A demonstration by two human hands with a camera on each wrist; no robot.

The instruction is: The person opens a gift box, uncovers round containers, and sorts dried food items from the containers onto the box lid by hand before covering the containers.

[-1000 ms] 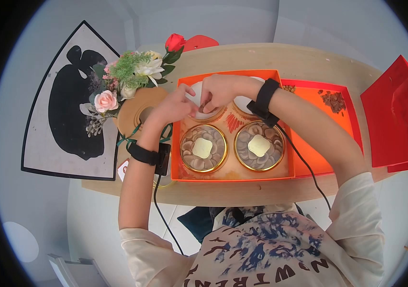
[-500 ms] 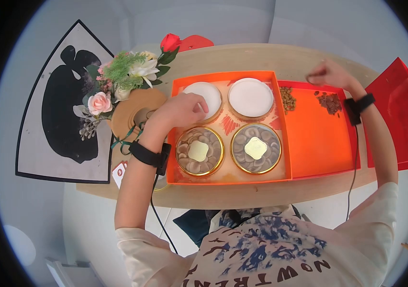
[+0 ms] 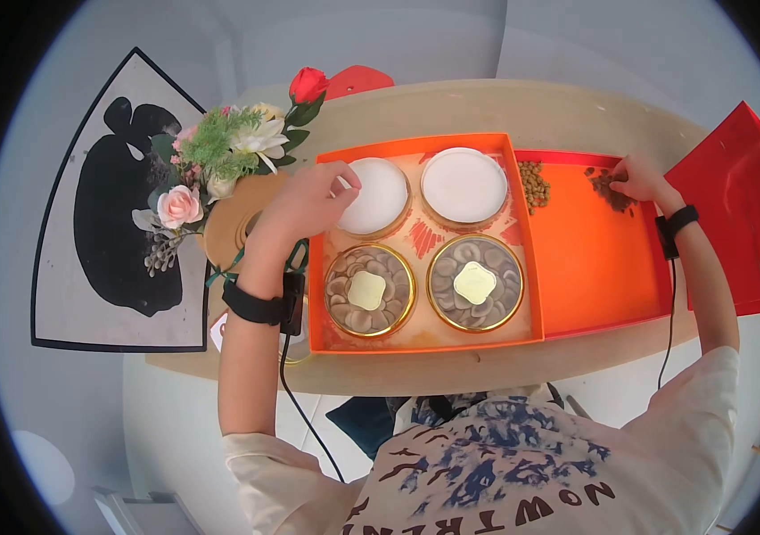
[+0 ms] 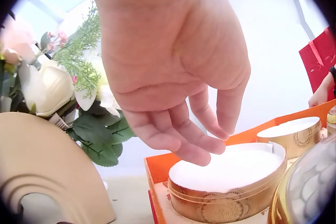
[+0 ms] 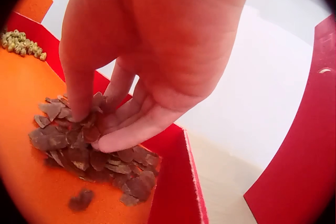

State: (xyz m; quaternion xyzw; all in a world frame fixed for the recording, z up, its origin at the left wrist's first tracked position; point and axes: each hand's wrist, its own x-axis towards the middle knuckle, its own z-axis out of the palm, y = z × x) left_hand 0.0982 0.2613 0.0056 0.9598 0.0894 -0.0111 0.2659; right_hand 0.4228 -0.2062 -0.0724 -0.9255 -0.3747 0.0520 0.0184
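Note:
My left hand (image 3: 302, 203) hovers over the left white-topped round tin (image 3: 374, 198), its fingers loosely bent and holding nothing. Seen from the left wrist, that tin (image 4: 226, 198) has a gold patterned side, and the fingertips hang right above its white top. At the far right, my right hand (image 3: 643, 183) reaches down into a heap of thin brown flakes (image 3: 616, 196) in the corner of the red-and-orange tray (image 3: 589, 276). In the right wrist view, thumb and fingers curl around some of the brown flakes (image 5: 79, 140).
Another white-topped tin (image 3: 464, 185) and two gold-rimmed tins of pale discs (image 3: 367, 290) share the orange box (image 3: 540, 303). Small greenish pods (image 3: 533, 185) lie in the tray's left corner. Flowers (image 3: 219, 160) stand left; a red bag (image 3: 741, 214) stands right.
My right hand has moved from the left white-topped tin across to the brown flakes and down into them. The left hand has drawn slightly left and its fingers have loosened.

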